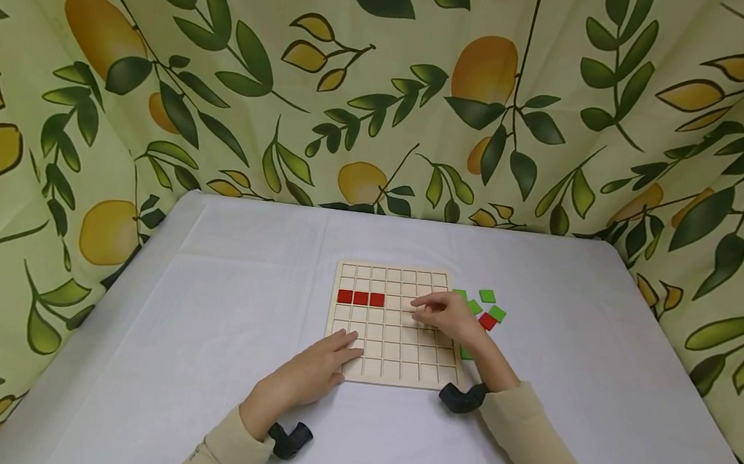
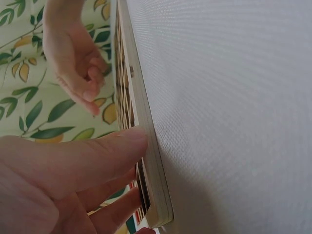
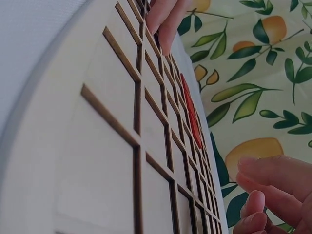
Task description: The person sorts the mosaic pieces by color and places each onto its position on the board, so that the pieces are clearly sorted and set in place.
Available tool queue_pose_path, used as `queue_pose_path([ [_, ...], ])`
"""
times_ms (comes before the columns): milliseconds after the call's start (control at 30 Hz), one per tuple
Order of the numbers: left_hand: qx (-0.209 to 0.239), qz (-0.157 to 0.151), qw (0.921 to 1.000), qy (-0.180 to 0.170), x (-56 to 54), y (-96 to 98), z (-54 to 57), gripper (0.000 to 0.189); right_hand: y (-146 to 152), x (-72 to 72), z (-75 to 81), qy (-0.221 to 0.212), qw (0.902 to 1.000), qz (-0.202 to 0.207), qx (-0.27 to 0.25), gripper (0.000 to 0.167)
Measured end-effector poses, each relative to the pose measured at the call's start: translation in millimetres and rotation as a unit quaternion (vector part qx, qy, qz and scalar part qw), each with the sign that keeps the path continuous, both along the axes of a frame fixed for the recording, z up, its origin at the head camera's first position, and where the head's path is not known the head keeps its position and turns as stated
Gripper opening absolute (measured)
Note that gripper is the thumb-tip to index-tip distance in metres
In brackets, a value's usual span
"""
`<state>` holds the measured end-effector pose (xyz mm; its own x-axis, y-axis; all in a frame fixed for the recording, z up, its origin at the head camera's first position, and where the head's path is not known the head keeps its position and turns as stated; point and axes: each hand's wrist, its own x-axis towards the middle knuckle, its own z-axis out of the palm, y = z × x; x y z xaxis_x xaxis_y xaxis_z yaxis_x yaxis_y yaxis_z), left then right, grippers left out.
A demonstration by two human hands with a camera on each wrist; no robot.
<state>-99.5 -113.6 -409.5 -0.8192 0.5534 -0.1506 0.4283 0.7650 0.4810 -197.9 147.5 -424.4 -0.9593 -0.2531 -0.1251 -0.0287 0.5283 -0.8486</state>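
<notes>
A square wooden grid board (image 1: 372,370) lies on the table. Three red square tiles (image 1: 361,298) sit side by side in one row at its left; they show as a red strip (image 3: 191,112) in the right wrist view. My left hand (image 1: 315,365) rests at the board's front left corner, fingers spread over the grid and thumb (image 2: 129,144) against the front edge. Above the right half of the grid, my right hand (image 1: 448,314) hovers with loosely bent fingers (image 3: 275,178). Nothing shows between its fingertips.
Just right of the board lie several loose green tiles (image 1: 487,295) and a red tile (image 1: 487,321); the right hand and forearm partly cover some green ones. White cloth (image 1: 240,272) covers the table. A fruit-and-leaf patterned curtain (image 1: 402,63) stands behind and at both sides.
</notes>
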Motion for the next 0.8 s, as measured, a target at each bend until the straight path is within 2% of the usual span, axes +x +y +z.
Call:
queue_pose_path([
  [800, 0.002, 0.002, 1.0, -0.003, -0.2, -0.1, -2.3, 0.045, 26.6, 6.1, 0.7, 0.006, 0.9999, -0.011, 0.009, 0.028],
])
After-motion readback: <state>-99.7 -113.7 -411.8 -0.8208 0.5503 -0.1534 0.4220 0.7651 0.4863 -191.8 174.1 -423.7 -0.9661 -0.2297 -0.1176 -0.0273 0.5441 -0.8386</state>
